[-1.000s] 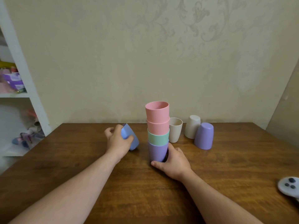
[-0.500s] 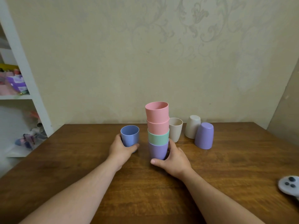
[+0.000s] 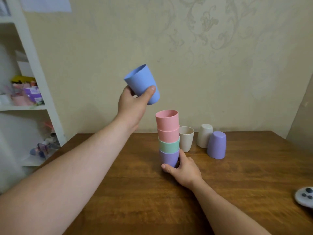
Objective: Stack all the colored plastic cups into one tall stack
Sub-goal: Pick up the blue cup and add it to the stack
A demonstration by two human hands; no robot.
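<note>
The left hand is gripping the blue cup around its lower half, thumb in front and fingers curled behind; the cup is hanging in the air above and to the left of the stack, clear of it, its long axis tilted so the mouth is leaning up and to the left while the base is pointing down toward the stack's top pink cup. That tilt is what the coming move is turning on, to my eye — the base is needing to come over the pink mouth and the axis to come upright before it can drop in. The right hand is wrapping partly closed around the purple cup at the stack's foot, steadying it on the table; it is the nearer hand to the stack. Right of the stack a beige cup is standing upright just beside it; further right a white cup and a second purple cup are sitting mouth-down, awaiting their turn. The left fingers behind the blue cup are hidden; a pale controller is being cut off by the frame, far right of the stack.
</note>
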